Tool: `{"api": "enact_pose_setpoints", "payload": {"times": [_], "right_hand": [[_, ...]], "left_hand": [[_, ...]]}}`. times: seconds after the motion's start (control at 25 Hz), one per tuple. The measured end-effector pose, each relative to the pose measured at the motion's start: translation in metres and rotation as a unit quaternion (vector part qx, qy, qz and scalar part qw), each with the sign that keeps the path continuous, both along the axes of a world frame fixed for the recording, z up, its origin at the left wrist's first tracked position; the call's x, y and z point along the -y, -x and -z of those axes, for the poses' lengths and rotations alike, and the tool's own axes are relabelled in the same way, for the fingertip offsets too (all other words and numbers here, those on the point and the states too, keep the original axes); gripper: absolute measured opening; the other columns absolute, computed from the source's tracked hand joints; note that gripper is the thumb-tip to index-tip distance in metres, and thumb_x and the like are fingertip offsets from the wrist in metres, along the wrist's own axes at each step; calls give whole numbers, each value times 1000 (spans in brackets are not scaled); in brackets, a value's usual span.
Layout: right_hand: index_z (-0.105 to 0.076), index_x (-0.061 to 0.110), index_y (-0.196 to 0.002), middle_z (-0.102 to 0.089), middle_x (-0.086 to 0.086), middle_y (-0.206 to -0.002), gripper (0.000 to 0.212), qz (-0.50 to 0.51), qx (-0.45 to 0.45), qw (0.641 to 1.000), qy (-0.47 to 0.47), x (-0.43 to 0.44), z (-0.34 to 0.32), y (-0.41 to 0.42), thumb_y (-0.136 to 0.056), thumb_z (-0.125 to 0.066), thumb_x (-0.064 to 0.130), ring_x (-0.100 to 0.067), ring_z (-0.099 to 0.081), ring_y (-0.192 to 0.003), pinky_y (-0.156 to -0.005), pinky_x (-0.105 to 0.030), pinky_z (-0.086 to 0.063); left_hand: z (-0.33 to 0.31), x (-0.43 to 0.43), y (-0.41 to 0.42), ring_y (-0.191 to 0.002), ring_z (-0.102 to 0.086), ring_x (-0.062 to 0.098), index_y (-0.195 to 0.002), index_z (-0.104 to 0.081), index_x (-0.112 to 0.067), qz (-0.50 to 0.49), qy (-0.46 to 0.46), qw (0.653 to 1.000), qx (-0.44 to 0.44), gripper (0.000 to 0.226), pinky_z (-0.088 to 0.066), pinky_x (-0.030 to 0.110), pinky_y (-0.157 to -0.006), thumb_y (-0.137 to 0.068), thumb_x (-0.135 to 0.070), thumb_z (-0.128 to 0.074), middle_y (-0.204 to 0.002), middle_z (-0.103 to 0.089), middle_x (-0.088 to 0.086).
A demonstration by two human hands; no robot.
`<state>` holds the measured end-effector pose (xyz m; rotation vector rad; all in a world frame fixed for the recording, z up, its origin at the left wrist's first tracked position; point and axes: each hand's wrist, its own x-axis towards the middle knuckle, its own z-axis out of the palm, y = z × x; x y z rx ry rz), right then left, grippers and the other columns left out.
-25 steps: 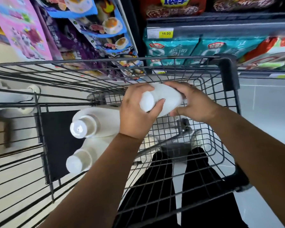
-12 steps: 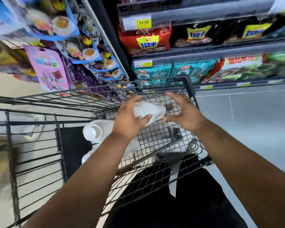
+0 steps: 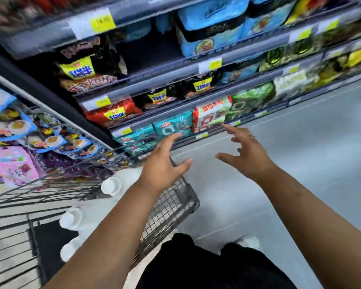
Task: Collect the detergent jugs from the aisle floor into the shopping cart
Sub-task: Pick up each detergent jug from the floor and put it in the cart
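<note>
Three white detergent jugs lie in the black wire shopping cart (image 3: 176, 200) at lower left, caps toward me: one jug (image 3: 117, 182) nearest the cart's right wall, a second jug (image 3: 75, 217) below it, a third jug (image 3: 70, 250) lowest. My left hand (image 3: 165, 163) hovers above the cart's right rim with fingers spread, holding nothing. Further right, my right hand (image 3: 245, 152) is over the aisle floor, fingers spread and empty. No jug on the floor is in sight.
Store shelves (image 3: 196, 94) packed with noodle packets run across the top and right. Hanging snack bags (image 3: 15, 130) fill the left. Grey tiled floor (image 3: 300, 163) stretches to the right. My legs in black trousers (image 3: 196, 263) stand just behind the cart.
Both hands have let go of the third jug, which now lies in the cart, and have lifted up and right. The view has swung right toward the aisle floor.
</note>
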<state>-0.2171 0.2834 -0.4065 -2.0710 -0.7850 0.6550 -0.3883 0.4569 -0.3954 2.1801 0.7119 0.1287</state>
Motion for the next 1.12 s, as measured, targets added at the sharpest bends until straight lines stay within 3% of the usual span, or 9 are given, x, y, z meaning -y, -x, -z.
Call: {"api": "enact_pose_setpoints", "payload": {"times": [0.12, 0.24, 0.4, 0.76, 0.92, 1.12], "right_hand": [[-41, 51, -133, -44, 3, -134, 74, 64, -1, 998, -16, 72, -20, -48, -74, -80, 31, -14, -50, -117, -95, -40, -48], [-43, 42, -137, -42, 4, -132, 73, 123, 9, 992, -15, 155, -42, -101, -75, -80, 30, -13, -49, -116, -96, -36, -46], [-46, 42, -134, -38, 7, -128, 68, 198, 39, 979, -37, 249, -76, -169, -76, -79, 30, -14, -48, -116, -97, -33, -43], [-43, 49, -127, -39, 5, -132, 65, 376, 60, 922, -69, 369, -107, -319, -77, -78, 28, -14, -50, -116, -97, -34, -44], [-44, 47, -128, -38, 7, -130, 65, 477, 73, 872, -79, 403, -117, -390, -77, -78, 25, -13, -51, -114, -97, -32, -43], [-43, 50, -126, -39, 7, -127, 66, 543, 82, 833, -65, 447, -119, -463, -76, -79, 26, -10, -51, -112, -94, -29, -43]], "left_hand": [[-23, 49, -68, -131, -45, 12, -138, -37, -42, 46, 5, 998, 31, 70, -35, 30, -110, -79, -44, -74, -144, -47, -7], [-47, 116, -143, -127, -48, 11, -136, -40, -43, 91, -5, 994, 54, 67, -37, 29, -109, -78, -44, -74, -140, -50, -10], [-73, 197, -245, -125, -49, 13, -129, -39, -53, 161, 6, 984, 79, 63, -43, 42, -104, -72, -60, -66, -137, -51, -11], [-104, 303, -484, -128, -45, 5, -134, -40, -43, 333, 33, 933, 133, 66, -37, 27, -107, -78, -44, -75, -139, -50, -12], [-114, 345, -602, -121, -46, -4, -136, -44, -31, 427, 55, 892, 135, 65, -34, 9, -101, -80, -36, -76, -135, -51, -15], [-125, 399, -722, -124, -48, 0, -133, -44, -35, 501, 73, 852, 134, 62, -38, 19, -104, -80, -33, -76, -132, -52, -16]]}}
